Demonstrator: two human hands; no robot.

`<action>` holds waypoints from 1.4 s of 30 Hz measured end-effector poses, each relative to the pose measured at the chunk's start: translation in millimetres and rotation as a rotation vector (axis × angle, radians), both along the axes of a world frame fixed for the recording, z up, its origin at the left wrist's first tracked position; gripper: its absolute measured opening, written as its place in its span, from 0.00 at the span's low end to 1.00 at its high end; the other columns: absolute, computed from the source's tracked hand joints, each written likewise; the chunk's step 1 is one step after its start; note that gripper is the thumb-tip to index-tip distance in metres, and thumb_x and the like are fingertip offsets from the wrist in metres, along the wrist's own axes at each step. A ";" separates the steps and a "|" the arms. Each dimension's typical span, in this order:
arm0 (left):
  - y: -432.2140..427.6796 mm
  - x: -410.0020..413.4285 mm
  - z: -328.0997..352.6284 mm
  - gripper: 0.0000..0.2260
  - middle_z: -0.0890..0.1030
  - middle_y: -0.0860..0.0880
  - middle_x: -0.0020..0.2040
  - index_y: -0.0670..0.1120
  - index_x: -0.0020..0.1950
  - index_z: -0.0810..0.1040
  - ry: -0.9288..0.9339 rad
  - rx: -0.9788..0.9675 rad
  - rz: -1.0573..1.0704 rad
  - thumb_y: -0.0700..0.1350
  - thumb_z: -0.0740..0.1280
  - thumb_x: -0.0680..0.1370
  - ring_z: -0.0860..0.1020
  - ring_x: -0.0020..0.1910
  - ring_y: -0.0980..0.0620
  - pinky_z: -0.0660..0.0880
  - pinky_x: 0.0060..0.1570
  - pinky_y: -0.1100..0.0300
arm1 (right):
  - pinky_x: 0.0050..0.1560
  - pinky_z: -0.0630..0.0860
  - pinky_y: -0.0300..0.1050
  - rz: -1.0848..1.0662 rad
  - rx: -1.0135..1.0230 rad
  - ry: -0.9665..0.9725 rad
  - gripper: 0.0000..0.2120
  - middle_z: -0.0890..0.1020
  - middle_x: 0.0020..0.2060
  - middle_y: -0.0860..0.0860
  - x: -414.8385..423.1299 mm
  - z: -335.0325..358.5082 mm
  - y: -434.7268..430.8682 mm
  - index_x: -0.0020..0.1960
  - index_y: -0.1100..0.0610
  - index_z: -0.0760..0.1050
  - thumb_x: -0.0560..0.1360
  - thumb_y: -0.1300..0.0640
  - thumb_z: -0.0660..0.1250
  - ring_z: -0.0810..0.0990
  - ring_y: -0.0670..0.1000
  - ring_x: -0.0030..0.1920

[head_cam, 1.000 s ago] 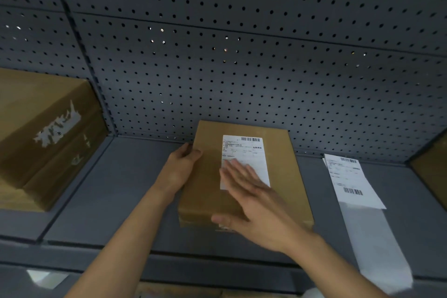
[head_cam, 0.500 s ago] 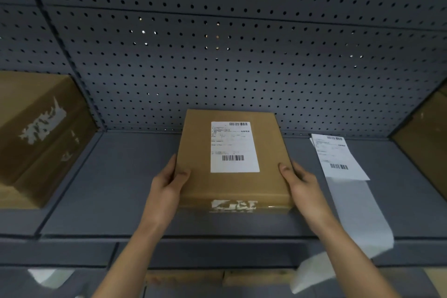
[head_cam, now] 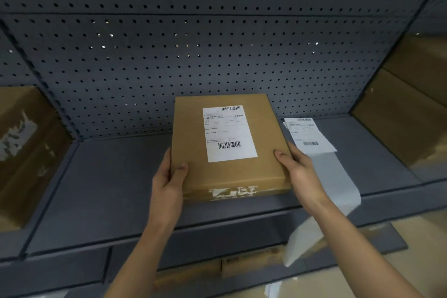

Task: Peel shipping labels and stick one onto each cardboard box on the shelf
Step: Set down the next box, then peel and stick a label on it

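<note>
A flat cardboard box (head_cam: 191,128) lies on the grey shelf (head_cam: 108,181), in the middle. A white shipping label (head_cam: 228,133) with barcodes is stuck on its top. My left hand (head_cam: 169,179) grips the box's left edge, thumb on top. My right hand (head_cam: 298,169) grips the right edge, thumb on top as well. To the right of the box lies a strip of labels (head_cam: 308,135); its bare backing paper (head_cam: 336,181) trails over the shelf's front edge and hangs down.
A larger cardboard box (head_cam: 26,152) with torn label remains stands at the left. Another cardboard box (head_cam: 406,113) sits at the right end of the shelf. A perforated grey back panel (head_cam: 217,43) rises behind. Cardboard lies on the level below.
My right hand left off pressing the label and moved to the box's right edge. My left hand slid down the left edge. The box now sits slightly turned.
</note>
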State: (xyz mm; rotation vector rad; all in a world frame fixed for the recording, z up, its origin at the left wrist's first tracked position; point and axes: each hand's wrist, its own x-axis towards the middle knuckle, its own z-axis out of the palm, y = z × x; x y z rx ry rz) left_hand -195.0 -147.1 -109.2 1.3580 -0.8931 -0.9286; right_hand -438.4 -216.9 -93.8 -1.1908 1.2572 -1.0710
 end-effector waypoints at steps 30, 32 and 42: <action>79.4 -361.7 26.2 0.23 0.76 0.62 0.66 0.60 0.76 0.65 -0.018 -0.085 -0.426 0.45 0.62 0.82 0.75 0.61 0.64 0.72 0.63 0.61 | 0.42 0.75 0.28 -0.428 -0.185 0.015 0.16 0.85 0.49 0.37 -359.8 27.2 200.5 0.62 0.45 0.75 0.77 0.59 0.69 0.83 0.39 0.48; 77.5 -393.5 24.5 0.24 0.74 0.63 0.67 0.60 0.77 0.63 -0.017 -0.061 -0.482 0.45 0.62 0.82 0.74 0.60 0.67 0.72 0.56 0.67 | 0.42 0.75 0.28 -0.489 -0.176 0.005 0.17 0.85 0.50 0.39 -388.7 24.4 209.2 0.63 0.47 0.75 0.77 0.59 0.69 0.83 0.39 0.48; 27.2 -532.6 23.3 0.23 0.77 0.67 0.58 0.62 0.75 0.65 0.010 -0.040 -0.691 0.44 0.63 0.82 0.78 0.53 0.67 0.74 0.53 0.65 | 0.42 0.75 0.27 -0.697 -0.159 0.064 0.18 0.82 0.54 0.41 -508.0 17.6 209.3 0.64 0.42 0.71 0.77 0.55 0.69 0.82 0.37 0.47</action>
